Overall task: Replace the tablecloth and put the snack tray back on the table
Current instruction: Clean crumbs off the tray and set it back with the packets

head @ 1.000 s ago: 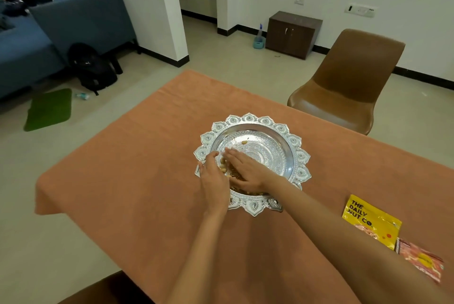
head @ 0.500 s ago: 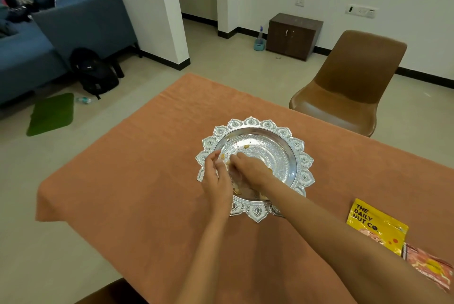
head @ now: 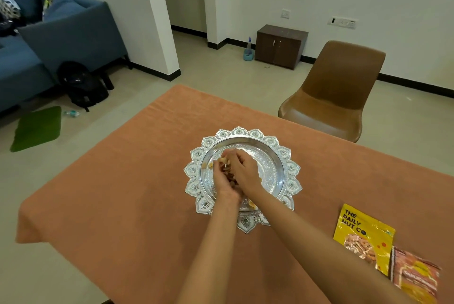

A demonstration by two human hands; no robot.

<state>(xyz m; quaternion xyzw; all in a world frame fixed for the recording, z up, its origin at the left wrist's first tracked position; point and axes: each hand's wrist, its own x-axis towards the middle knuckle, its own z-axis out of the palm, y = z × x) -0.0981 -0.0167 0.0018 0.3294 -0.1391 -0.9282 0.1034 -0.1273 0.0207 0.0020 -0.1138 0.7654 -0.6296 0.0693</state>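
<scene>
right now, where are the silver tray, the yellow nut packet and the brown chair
silver tray (head: 270,141): head view, far scalloped rim
yellow nut packet (head: 363,236): head view, middle of its front
brown chair (head: 341,75): head view, backrest

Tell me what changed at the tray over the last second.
The hands, earlier spread low on the nuts, have drawn together: left hand and right hand now cup a heap of them over the tray. Tray, tablecloth, yellow packet and red packet stayed put.
</scene>
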